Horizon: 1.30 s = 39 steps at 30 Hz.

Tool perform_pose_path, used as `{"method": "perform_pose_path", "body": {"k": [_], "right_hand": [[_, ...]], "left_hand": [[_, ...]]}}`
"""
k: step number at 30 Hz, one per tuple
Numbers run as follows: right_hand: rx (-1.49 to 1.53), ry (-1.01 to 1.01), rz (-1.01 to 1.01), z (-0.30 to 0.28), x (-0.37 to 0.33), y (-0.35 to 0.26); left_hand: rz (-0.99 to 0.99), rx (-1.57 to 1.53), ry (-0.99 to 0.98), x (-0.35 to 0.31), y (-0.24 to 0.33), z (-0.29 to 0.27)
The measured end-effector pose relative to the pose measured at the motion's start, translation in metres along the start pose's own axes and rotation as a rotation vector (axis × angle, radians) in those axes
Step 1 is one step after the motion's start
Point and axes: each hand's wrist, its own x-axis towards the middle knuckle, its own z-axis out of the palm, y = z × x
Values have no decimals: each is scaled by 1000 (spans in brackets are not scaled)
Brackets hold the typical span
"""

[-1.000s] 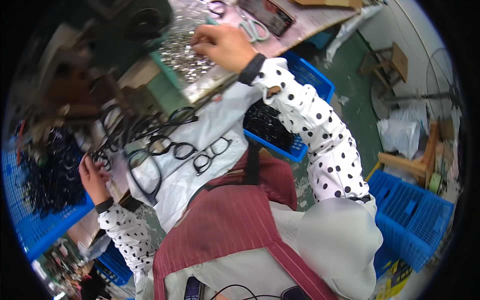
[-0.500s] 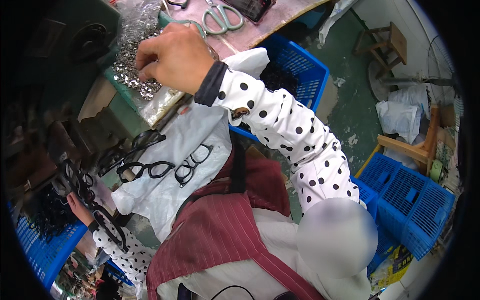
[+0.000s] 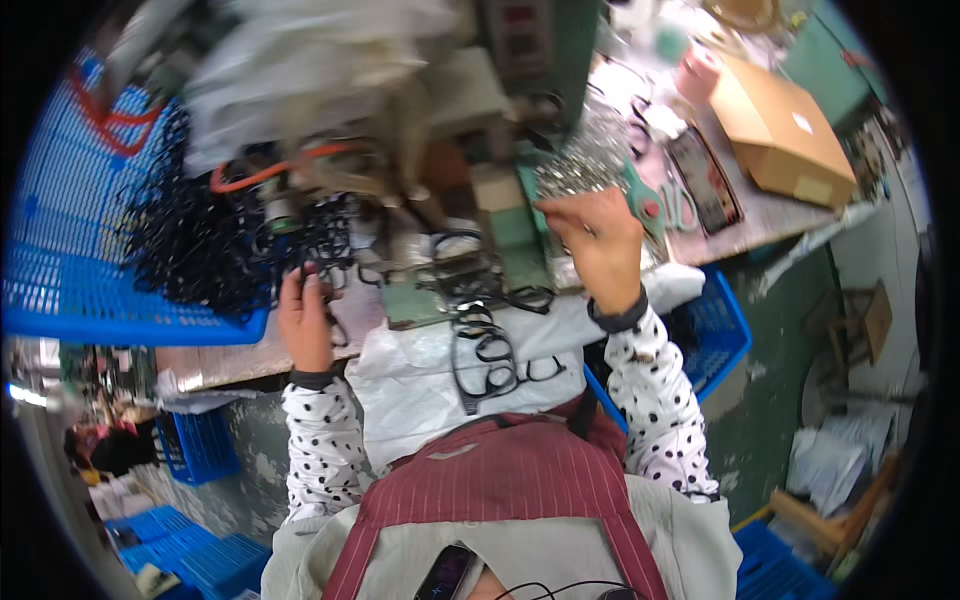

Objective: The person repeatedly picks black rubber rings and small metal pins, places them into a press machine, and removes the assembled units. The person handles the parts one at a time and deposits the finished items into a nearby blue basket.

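Right hand (image 3: pixel 607 245) has drawn back from over the silvery metal pieces (image 3: pixel 582 168), fingers bent; left hand (image 3: pixel 308 322) curls loosely; whether either grasps anything is unclear. Black eyeglass frames (image 3: pixel 488 362) lie over white sheeting (image 3: pixel 400 390); tangled black pieces (image 3: pixel 190 225) lie in a blue basket (image 3: pixel 130 326).

Reading from the middle of my view, I am seeing black eyeglass frames (image 3: pixel 490 364) lying overlapped toward six o'clock, their rims showing as rounded loops. Near the center, more dark frames (image 3: pixel 465 285) are bunching together, blurred. Toward one o'clock, glittering silver pieces (image 3: pixel 580 165) are lying heaped; between nine and ten, a black tangle (image 3: pixel 190 250) is sprawling, too jumbled to tell apart.
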Motion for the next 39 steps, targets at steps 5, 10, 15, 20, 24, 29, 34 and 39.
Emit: {"method": "perform_pose_path", "body": {"k": [5, 10, 15, 20, 24, 29, 34, 39], "right_hand": [[140, 17, 30, 21, 4, -57], [365, -94, 247, 31, 21, -82], [524, -3, 227, 57, 14, -84], [581, -17, 271, 57, 15, -84], [501, -22, 222, 57, 17, -86], [641, 30, 261, 63, 13, -83], [412, 40, 181, 43, 22, -60], [-319, 130, 294, -16, 18, 67]], "left_hand": [[147, -86, 48, -19, 34, 24], [568, 161, 66, -28, 62, 27], [1012, 211, 36, -26, 101, 35], [565, -127, 42, -10, 141, 43], [488, -350, -68, -4, 156, 40], [953, 125, -26, -16, 135, 40], [1276, 129, -428, -45, 94, 78], [1304, 183, -424, -35, 95, 86]]}}
